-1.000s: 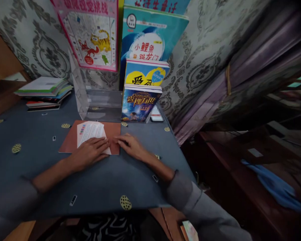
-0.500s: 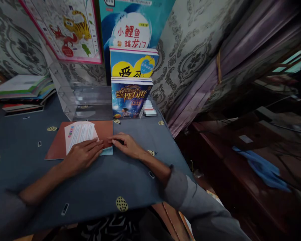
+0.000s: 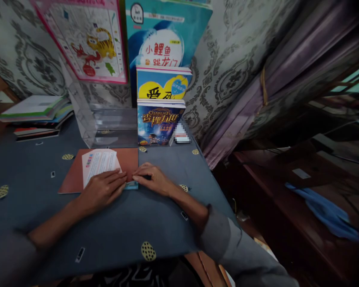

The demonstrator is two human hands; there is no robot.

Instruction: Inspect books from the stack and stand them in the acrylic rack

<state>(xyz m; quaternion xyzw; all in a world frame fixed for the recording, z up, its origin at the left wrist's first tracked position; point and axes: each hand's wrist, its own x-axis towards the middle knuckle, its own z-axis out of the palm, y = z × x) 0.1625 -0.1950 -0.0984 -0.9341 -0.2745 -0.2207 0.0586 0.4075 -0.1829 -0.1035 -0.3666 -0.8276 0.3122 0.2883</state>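
Observation:
A book with a reddish-brown cover lies on the blue tablecloth, with a white and pink printed area on it and a light blue strip at its lower right. Across the book's lower edge my left hand lies flat, fingers stretched together toward the right. My right hand is at the book's right edge, its fingers pinched together at the cover. Something dark shows between thumb and fingers, too unclear to name.
Behind the book stands a clear plastic rack holding upright books. A stack of books lies at the left. Right of the blue tablecloth are a purple curtain and a dark red surface with a blue cloth.
The whole view has shifted, so things appear slightly lower and further right. Both hands remain on the book, with my right fingers slightly changed in pose.

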